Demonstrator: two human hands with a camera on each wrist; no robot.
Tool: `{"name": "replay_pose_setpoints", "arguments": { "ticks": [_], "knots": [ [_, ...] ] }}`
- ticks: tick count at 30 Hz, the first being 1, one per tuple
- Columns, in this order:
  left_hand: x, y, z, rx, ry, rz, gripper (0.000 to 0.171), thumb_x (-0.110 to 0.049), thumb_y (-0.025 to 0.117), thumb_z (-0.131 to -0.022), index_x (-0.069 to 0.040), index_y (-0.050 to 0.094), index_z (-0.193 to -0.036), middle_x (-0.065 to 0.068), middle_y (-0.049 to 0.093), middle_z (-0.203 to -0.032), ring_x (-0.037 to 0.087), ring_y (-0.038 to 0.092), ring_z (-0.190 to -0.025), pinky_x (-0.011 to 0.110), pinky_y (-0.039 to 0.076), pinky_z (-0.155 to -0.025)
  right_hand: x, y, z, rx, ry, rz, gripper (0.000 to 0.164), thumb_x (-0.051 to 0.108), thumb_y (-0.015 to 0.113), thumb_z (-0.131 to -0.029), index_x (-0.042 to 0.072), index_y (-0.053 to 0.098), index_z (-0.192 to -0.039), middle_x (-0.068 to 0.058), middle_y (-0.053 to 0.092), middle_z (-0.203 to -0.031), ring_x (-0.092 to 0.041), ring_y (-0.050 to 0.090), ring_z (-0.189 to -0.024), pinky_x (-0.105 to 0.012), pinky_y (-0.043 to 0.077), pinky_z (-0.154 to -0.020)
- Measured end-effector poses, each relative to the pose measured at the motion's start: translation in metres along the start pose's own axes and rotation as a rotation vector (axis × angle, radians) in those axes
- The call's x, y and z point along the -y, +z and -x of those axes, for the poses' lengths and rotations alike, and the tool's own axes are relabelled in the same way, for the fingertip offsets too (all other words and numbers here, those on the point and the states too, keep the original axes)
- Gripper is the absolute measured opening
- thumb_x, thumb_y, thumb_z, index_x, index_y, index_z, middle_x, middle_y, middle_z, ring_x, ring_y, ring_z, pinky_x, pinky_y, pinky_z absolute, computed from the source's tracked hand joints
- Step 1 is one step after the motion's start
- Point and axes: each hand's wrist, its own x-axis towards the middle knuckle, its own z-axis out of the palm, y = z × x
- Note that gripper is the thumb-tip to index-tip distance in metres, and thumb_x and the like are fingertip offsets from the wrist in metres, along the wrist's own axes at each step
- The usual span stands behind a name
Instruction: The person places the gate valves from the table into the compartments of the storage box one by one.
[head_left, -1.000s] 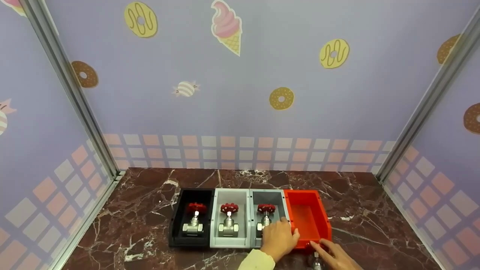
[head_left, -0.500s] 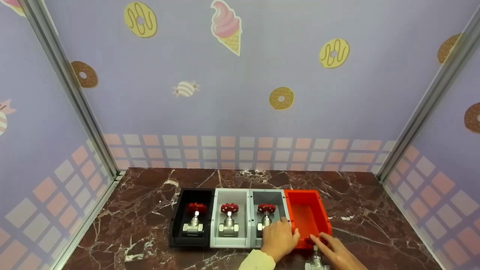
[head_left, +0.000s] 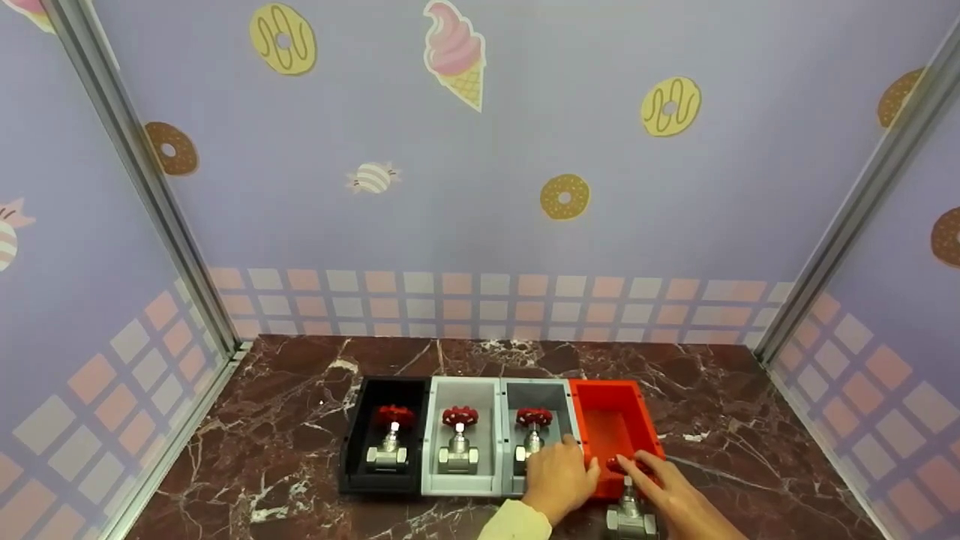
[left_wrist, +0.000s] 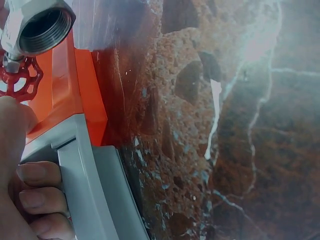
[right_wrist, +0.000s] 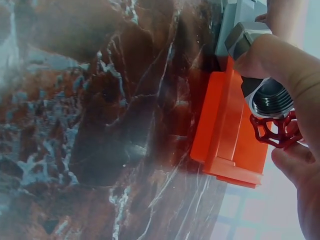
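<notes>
My right hand (head_left: 671,495) holds a gate valve with a silver hexagonal body (head_left: 630,519) and a red handwheel (right_wrist: 275,131), at the front of the orange-red bin (head_left: 611,420). In the right wrist view the thumb lies on the metal body and fingers are at the wheel; a threaded opening (right_wrist: 272,100) shows. My left hand (head_left: 559,480) grips the wall where the grey bin (head_left: 536,391) meets the orange-red one, its fingers (left_wrist: 42,201) curled inside the grey bin. A similar valve (head_left: 532,439) stands in the grey bin, partly hidden by that hand.
The bins stand side by side in a row. A white bin (head_left: 465,386) and a black bin (head_left: 390,388) each contain a red-wheeled valve. Under them is a dark red marble-patterned tabletop (head_left: 285,420), enclosed by printed panels (head_left: 480,225) at the back and sides.
My right hand has brought the valve up and slightly left from the bottom edge, so its wheel now overlaps the orange-red bin's front. The left hand has stayed in place.
</notes>
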Motion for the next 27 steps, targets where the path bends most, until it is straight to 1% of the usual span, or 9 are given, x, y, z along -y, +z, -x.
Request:
{"name": "replay_pose_setpoints", "arguments": {
  "ticks": [2,4,9,14,18,21,23,27],
  "knots": [
    [0.000,0.000,0.000,0.002,-0.001,0.005,0.039,-0.050,0.057,-0.077,-0.012,0.061,-0.082,0.003,0.063,-0.062,0.020,0.057,-0.051,0.035,0.038,-0.044,-0.001,0.000,-0.002,-0.008,-0.008,-0.006,0.109,0.076,0.062,-0.053,0.014,0.038,-0.139,-0.015,0.047,-0.127,-0.026,0.050,-0.110,-0.047,0.050,-0.072],
    [0.000,0.000,0.000,0.010,-0.003,0.005,0.039,-0.050,0.057,-0.078,-0.012,0.061,-0.082,0.003,0.062,-0.062,0.020,0.057,-0.051,0.035,0.038,-0.044,-0.001,0.000,-0.004,-0.007,-0.003,-0.018,0.110,0.077,0.062,-0.052,0.014,0.037,-0.139,-0.015,0.047,-0.127,-0.027,0.050,-0.110,-0.048,0.050,-0.073],
    [0.000,0.000,0.000,0.021,-0.002,-0.008,0.040,-0.051,0.055,-0.078,-0.012,0.061,-0.083,0.002,0.062,-0.061,0.020,0.056,-0.051,0.035,0.038,-0.044,-0.001,0.001,-0.006,0.032,0.037,-0.058,0.108,0.076,0.061,-0.055,0.017,0.035,-0.141,-0.016,0.046,-0.127,-0.031,0.051,-0.109,-0.051,0.049,-0.074],
    [0.000,0.000,0.000,0.042,-0.004,-0.011,0.041,-0.051,0.054,-0.079,-0.011,0.062,-0.087,0.003,0.062,-0.061,0.020,0.056,-0.050,0.035,0.037,-0.044,-0.005,0.001,-0.007,0.044,0.016,-0.073,0.107,0.073,0.063,-0.057,0.014,0.034,-0.141,-0.015,0.045,-0.127,-0.030,0.050,-0.110,-0.050,0.049,-0.075],
    [0.000,0.000,0.000,0.047,-0.005,-0.009,0.041,-0.050,0.054,-0.079,-0.011,0.062,-0.086,0.003,0.062,-0.061,0.020,0.055,-0.049,0.035,0.038,-0.044,-0.008,0.001,-0.008,0.051,0.007,-0.102,0.111,0.057,0.079,-0.052,0.012,0.032,-0.142,-0.017,0.044,-0.128,-0.032,0.049,-0.111,-0.052,0.049,-0.077],
    [0.000,0.001,0.000,0.049,-0.004,-0.010,0.041,-0.051,0.054,-0.079,-0.011,0.062,-0.086,0.003,0.062,-0.062,0.020,0.056,-0.050,0.035,0.038,-0.044,-0.009,0.002,-0.009,0.058,0.017,-0.113,0.112,0.041,0.086,-0.048,0.013,0.032,-0.142,-0.018,0.044,-0.129,-0.034,0.049,-0.112,-0.052,0.049,-0.077],
    [0.001,0.001,0.001,0.053,-0.004,-0.010,0.041,-0.051,0.053,-0.079,-0.011,0.062,-0.086,0.003,0.062,-0.062,0.020,0.056,-0.050,0.035,0.037,-0.044,-0.010,0.002,-0.010,0.063,0.022,-0.110,0.112,0.037,0.087,-0.048,0.013,0.031,-0.142,-0.018,0.044,-0.130,-0.033,0.049,-0.112,-0.049,0.049,-0.076],
    [0.001,0.000,0.000,0.052,0.000,-0.011,0.041,-0.050,0.054,-0.080,-0.011,0.062,-0.087,0.003,0.061,-0.061,0.020,0.055,-0.049,0.035,0.037,-0.044,-0.011,0.001,-0.013,0.112,0.068,-0.142,0.111,0.029,0.085,-0.051,0.020,0.026,-0.144,-0.016,0.041,-0.133,-0.030,0.048,-0.113,-0.046,0.050,-0.075]
  ]
}}
